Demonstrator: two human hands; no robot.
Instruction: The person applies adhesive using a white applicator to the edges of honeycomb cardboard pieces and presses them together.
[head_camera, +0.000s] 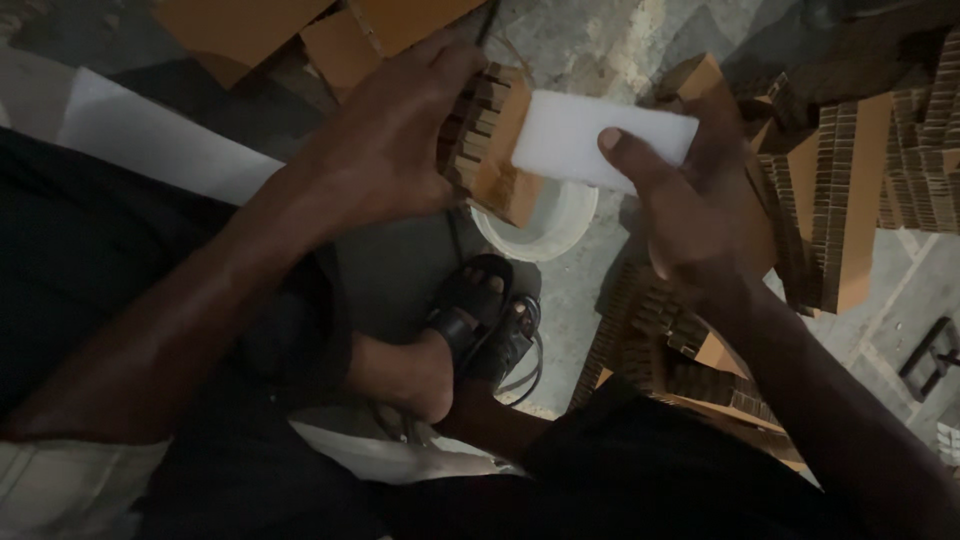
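Left hand: your left hand (385, 140) is wrapped around a bundle of small brown boxes (490, 140), fingers curled over its far side and thumb side toward you, so it is closed on that bundle.
Right hand: your right hand (690, 215) pinches a white rectangular sheet (590, 140), thumb on its near face and fingers behind it.
White sheet: held level in the air, its left end lying against the orange-brown face of the bundle (touching, as far as the dim light lets you see).
Bundle: raised above the floor, tilted, directly over a white round bowl (555, 225).
Bowl: on the grey concrete floor (600, 40), just beyond your sandalled feet (480, 320).
Stacks: more bundles of the same brown boxes (850, 200) are piled to your right, and another heap (670, 350) lies beside your right forearm.
Behind: flat orange cardboard pieces (250, 30) lie at the top left, near a pale sheet (150, 140) on the floor.
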